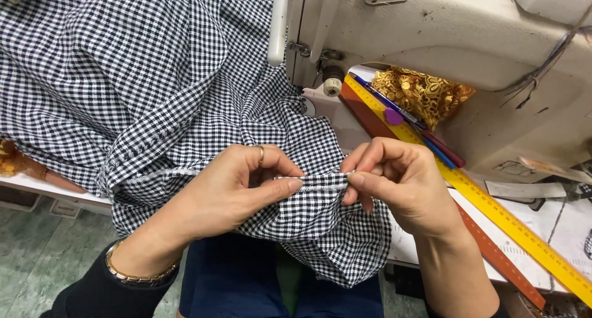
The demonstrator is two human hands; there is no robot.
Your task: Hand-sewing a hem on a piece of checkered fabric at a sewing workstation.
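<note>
Pinching a folded, stitched edge of black-and-white checked fabric (185, 96) between thumb and forefinger, left hand (237, 188) closed on the cloth, a plain gold ring (261, 155) on one finger and a gold link bracelet (132, 275) at the wrist. Gripped the same edge just beside it with the right hand (398, 185), fingertips curled tight over the hem, the short stretch of seam pulled taut and straight between the two hands. Hung in soft crumpled folds below the hands, over a dark blue lap (246, 287); spread upward and left in wide rumpled waves across the white tabletop (37, 185), close against the sewing machine (468, 40). Woven thin and light, small gingham squares, a line of pale stitching along the held edge.

Stood behind, cream-painted and scuffed, the machine body, smooth and rounded, with loose dark threads (549, 62) trailing off its right side. Lay under its arm a heap of gold lace trim (422, 93), openwork and shiny. Ran diagonally across the table a long yellow ruler (505, 222), flat and rigid, beside a reddish-brown wooden strip (493, 250), with a blue pen (382, 102) and a small purple disc (393, 116) resting near the ruler's upper end.
</note>
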